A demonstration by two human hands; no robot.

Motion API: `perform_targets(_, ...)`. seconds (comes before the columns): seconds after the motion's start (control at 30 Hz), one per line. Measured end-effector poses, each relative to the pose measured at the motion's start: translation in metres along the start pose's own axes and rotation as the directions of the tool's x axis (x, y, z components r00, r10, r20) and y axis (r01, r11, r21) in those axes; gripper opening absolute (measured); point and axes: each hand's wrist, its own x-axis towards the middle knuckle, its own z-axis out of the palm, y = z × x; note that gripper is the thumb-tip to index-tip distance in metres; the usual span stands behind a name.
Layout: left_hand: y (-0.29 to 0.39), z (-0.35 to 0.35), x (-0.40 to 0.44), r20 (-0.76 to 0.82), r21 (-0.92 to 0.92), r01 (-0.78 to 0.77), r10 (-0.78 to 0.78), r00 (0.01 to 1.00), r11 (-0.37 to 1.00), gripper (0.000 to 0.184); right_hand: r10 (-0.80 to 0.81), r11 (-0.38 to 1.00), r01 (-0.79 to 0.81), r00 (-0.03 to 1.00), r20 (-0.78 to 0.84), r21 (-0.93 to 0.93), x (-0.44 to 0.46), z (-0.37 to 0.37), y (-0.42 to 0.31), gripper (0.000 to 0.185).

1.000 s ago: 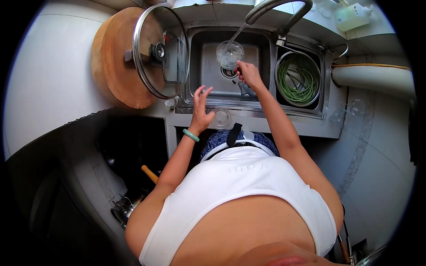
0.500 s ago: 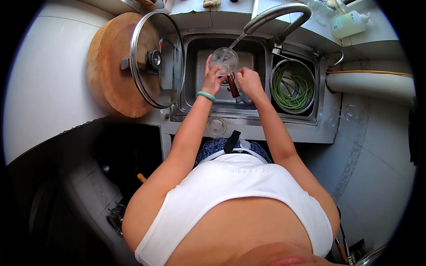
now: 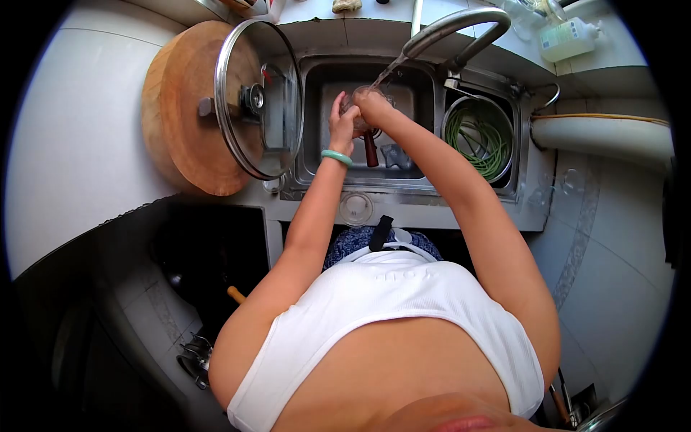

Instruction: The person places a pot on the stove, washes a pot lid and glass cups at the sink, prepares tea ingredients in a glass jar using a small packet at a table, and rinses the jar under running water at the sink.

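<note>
While one water stream falls, one glass pot is held in the left basin.
The left hand grips its side with curled fingers; the right hand covers its mouth, finger state impossible to tell. One bowl of long beans occupies the right basin.

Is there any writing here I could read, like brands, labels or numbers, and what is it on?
None can be read with certainty.
White top: raised lettering on the front, too faint to make out.
Pale bottle behind the sink: printed label, too small and blurred to read.
I can make out no other words or numbers.
</note>
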Motion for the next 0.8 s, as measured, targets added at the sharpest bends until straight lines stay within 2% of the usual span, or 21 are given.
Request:
perform_targets(0.03, -0.001, -0.001, 0.002, 0.012, -0.008, -0.003, 0.003, 1.0, 1.0, 0.066, -0.071, 0.993, 0.077, 0.996, 0.061, -0.092, 0.0, -0.005, -0.001, 0.01)
perform_targets(0.07, -0.003, -0.001, 0.004, 0.012, -0.011, -0.001, 0.001, 1.0, 1.0, 0.066, -0.072, 0.993, 0.077, 0.995, 0.065, -0.093, 0.001, -0.001, 0.0, 0.01)
perform_targets(0.13, -0.004, -0.002, 0.005, -0.014, -0.028, -0.008, 0.008, 1.0, 1.0, 0.066, 0.021, 0.999, -0.019, 0.998, 0.06, -0.027, 0.005, 0.011, 0.002, 0.012)
perform_targets(0.23, 0.002, -0.005, 0.005, -0.014, -0.023, 0.012, -0.012, 1.0, 1.0, 0.066, 0.021, 1.0, -0.021, 0.999, 0.044, 0.009, 0.004, 0.015, 0.007, 0.018)
perform_targets(0.37, 0.002, -0.006, 0.008, 0.0, 0.009, 0.022, -0.022, 1.0, 1.0, 0.065, 0.105, 0.994, -0.106, 0.993, 0.052, 0.022, -0.003, 0.003, 0.001, 0.016)
perform_targets(0.43, 0.001, -0.007, 0.01, -0.03, -0.013, 0.044, -0.045, 0.999, 0.999, 0.063, 0.207, 0.973, -0.207, 0.978, 0.011, 0.105, -0.004, 0.0, 0.0, 0.013)
perform_targets(0.47, 0.0, -0.007, 0.011, -0.03, -0.013, 0.044, -0.044, 0.999, 0.999, 0.063, 0.207, 0.973, -0.207, 0.978, 0.011, 0.104, -0.007, 0.001, 0.002, 0.013)
perform_targets(0.53, 0.001, -0.007, 0.012, -0.069, 0.008, 0.041, -0.041, 0.997, 0.999, 0.062, 0.375, 0.858, -0.29, 0.918, -0.13, 0.425, -0.013, -0.002, 0.003, 0.012)
perform_targets(0.57, 0.001, -0.006, 0.013, -0.07, 0.006, 0.041, -0.04, 0.997, 0.999, 0.062, 0.373, 0.858, -0.289, 0.919, -0.13, 0.424, -0.016, -0.004, 0.003, 0.012)
perform_targets(0.6, 0.003, -0.005, 0.013, -0.066, 0.003, 0.031, -0.031, 0.997, 1.0, 0.063, 0.486, 0.666, -0.33, 0.872, -0.054, 0.669, -0.02, -0.016, -0.003, 0.012)
perform_targets(0.63, 0.005, -0.005, 0.012, -0.063, -0.001, 0.022, -0.022, 0.998, 1.0, 0.064, 0.567, 0.407, -0.337, 0.822, 0.054, 0.849, -0.023, -0.023, -0.006, 0.013)
perform_targets(0.67, 0.007, -0.003, 0.012, -0.064, 0.0, 0.022, -0.022, 0.998, 1.0, 0.064, 0.555, 0.313, -0.294, 0.828, 0.077, 0.903, -0.019, -0.008, 0.001, 0.012)
perform_targets(0.7, 0.01, -0.001, 0.01, -0.087, -0.001, 0.012, -0.012, 0.996, 1.0, 0.065, 0.554, 0.313, -0.293, 0.829, 0.077, 0.903, -0.016, 0.002, 0.004, 0.012)
perform_targets(0.77, 0.009, -0.001, 0.013, -0.109, -0.001, 0.002, -0.002, 0.994, 1.0, 0.066, 0.474, 0.177, -0.178, 0.877, 0.074, 0.968, -0.013, 0.013, 0.008, 0.01)
perform_targets(0.8, 0.006, -0.002, 0.016, -0.112, 0.018, 0.003, -0.001, 0.994, 1.0, 0.066, 0.474, 0.177, -0.177, 0.877, 0.074, 0.968, -0.013, 0.012, 0.007, 0.01)
